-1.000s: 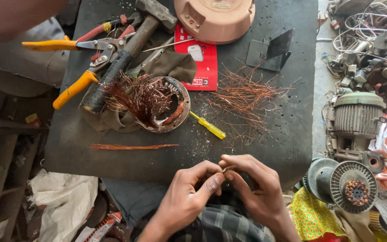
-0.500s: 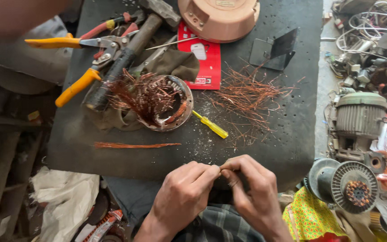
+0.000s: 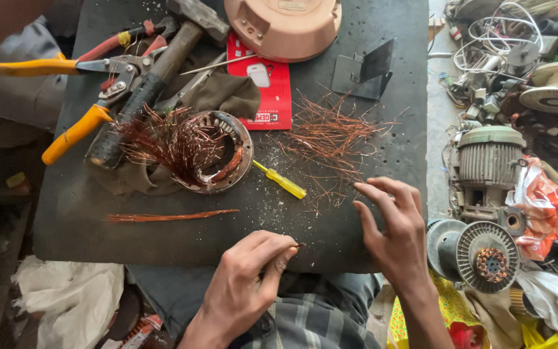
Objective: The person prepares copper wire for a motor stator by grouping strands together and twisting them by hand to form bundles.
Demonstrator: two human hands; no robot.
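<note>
My left hand (image 3: 247,284) sits at the near edge of the counter (image 3: 66,213), thumb and forefinger pinched shut on a short copper strand (image 3: 297,246); only its tip shows past the fingers. My right hand (image 3: 395,226) is well apart from the left, fingers spread and open, fingertips (image 3: 364,187) touching the near fringe of the loose copper wire pile (image 3: 330,139). Nothing is gripped in it as far as I can tell.

To do this well, I judge: keep the left pinch tight so the strand doesn't slip, pick single wires off the pile edge with the right fingertips rather than raking, since they tangle.

Just beyond, a yellow-handled screwdriver (image 3: 280,180) lies between pile and stator. A straightened copper bundle (image 3: 169,216) lies to the left, apart from both hands. Farther, the stator ring (image 3: 224,155) with copper windings (image 3: 169,142) bristling out rests on a dark cloth. Beyond that: hammer (image 3: 163,64), orange-handled snips (image 3: 79,97), red card package (image 3: 263,87), bent metal bracket (image 3: 364,70), pink round motor cover (image 3: 285,26) at the far edge.
</note>
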